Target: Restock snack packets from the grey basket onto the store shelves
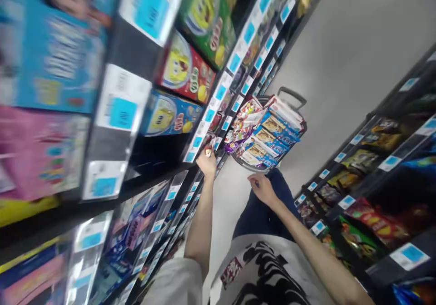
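My left hand (206,161) reaches to the shelf edge on the left, its fingers closed around a small red-and-white packet (209,150). What the packet contains is too small and blurred to tell. My right hand (262,188) hangs in front of my dark trousers, just below the near rim of a shopping basket (252,168). Its fingers are curled in and nothing shows in them. Blue snack packs (267,137) are stacked in the basket, beside red-and-white packets (248,110) and a purple wrapper (233,147).
Tall shelves with price tags (123,110) line my left, carrying boxes with a yellow cartoon character (179,66) and a blue box (57,64). On the right, another shelf row holds bagged snacks (361,159). Grey floor (340,37) runs between them. The basket's handle (293,97) sticks up.
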Demonstrator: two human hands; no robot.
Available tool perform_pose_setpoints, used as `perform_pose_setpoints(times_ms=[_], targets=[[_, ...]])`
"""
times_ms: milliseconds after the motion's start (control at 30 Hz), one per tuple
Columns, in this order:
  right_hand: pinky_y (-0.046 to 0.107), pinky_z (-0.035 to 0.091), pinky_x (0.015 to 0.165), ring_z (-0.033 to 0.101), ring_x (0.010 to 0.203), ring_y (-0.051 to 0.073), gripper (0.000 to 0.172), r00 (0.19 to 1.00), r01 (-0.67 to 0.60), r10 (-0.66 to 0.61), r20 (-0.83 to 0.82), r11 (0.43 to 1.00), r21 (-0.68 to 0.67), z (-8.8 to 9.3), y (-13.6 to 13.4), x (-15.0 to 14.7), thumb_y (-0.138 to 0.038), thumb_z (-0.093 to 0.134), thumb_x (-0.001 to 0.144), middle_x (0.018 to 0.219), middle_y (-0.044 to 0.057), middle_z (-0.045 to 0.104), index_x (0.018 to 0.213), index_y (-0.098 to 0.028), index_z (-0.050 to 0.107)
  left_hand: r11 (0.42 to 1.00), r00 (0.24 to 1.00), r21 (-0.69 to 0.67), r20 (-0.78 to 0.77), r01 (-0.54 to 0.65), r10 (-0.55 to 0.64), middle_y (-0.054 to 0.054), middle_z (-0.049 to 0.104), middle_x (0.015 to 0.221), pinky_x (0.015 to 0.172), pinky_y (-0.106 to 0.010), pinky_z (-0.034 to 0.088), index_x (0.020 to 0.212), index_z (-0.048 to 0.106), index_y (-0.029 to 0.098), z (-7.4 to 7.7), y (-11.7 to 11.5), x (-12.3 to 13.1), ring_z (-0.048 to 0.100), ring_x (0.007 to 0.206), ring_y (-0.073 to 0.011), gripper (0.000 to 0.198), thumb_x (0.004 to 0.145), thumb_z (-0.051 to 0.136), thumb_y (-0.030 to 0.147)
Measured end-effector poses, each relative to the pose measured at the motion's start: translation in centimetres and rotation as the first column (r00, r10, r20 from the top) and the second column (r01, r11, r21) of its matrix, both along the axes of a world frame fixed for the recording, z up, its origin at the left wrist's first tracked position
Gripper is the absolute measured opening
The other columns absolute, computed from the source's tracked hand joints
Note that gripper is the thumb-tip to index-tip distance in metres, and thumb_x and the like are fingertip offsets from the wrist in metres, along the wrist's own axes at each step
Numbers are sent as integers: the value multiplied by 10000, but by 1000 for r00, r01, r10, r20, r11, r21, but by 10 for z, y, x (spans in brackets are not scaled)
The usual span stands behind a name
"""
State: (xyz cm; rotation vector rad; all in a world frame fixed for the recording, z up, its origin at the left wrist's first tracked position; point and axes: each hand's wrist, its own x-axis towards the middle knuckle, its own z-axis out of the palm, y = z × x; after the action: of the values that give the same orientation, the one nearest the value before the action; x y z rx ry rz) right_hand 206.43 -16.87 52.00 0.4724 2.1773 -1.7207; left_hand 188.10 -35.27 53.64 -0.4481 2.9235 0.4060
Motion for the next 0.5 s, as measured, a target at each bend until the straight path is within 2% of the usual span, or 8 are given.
perform_pose_setpoints(times_ms=[67, 167, 267, 367, 500], targets=[[364, 497, 832, 644, 832, 220, 279, 998, -66, 67, -13, 997, 33, -22, -5, -24, -133, 478, 870, 956, 80, 705, 986, -203, 722, 991, 999, -123, -33, -47, 43, -216, 747, 991, 888, -398, 509, 1175, 737, 103, -8, 4, -3, 720, 951, -335, 350, 910, 596, 284], [349, 493, 845, 645, 887, 225, 290, 988, -133, 137, -72, 989, 59, -39, -14, -69, -117, 488, 886, 1090, 90, 686, 1055, -199, 710, 951, 992, -286, -60, -121, 108, -225, 729, 944, 864, -443, 519, 1195, 714, 84, -11, 11, -4, 705, 942, -364, 367, 898, 569, 244], [345, 493, 861, 648, 923, 230, 311, 968, -209, 218, -124, 975, 80, -40, -27, -113, -104, 500, 893, 1173, 83, 662, 1125, -189, 688, 921, 996, -378, -27, -90, 87, -199, 711, 894, 821, -433, 531, 1208, 687, 81, -6, 14, -5, 700, 909, -353, 383, 854, 579, 177], [332, 505, 879, 656, 990, 229, 367, 930, -302, 320, -179, 946, 119, -33, -44, -147, -62, 497, 883, 1233, 85, 635, 1196, -163, 660, 914, 997, -405, 46, -35, 59, -177, 693, 857, 800, -414, 534, 1209, 660, 79, 3, 17, -10, 696, 897, -335, 389, 836, 561, 117], [320, 543, 860, 661, 1036, 219, 440, 842, -436, 491, -224, 864, 254, -25, -64, -176, -33, 472, 877, 1407, 97, 551, 1286, -132, 601, 885, 989, -465, 140, 32, 37, -159, 690, 932, 816, -399, 531, 1216, 650, 128, 7, 20, -24, 685, 953, -322, 385, 845, 546, 110]])
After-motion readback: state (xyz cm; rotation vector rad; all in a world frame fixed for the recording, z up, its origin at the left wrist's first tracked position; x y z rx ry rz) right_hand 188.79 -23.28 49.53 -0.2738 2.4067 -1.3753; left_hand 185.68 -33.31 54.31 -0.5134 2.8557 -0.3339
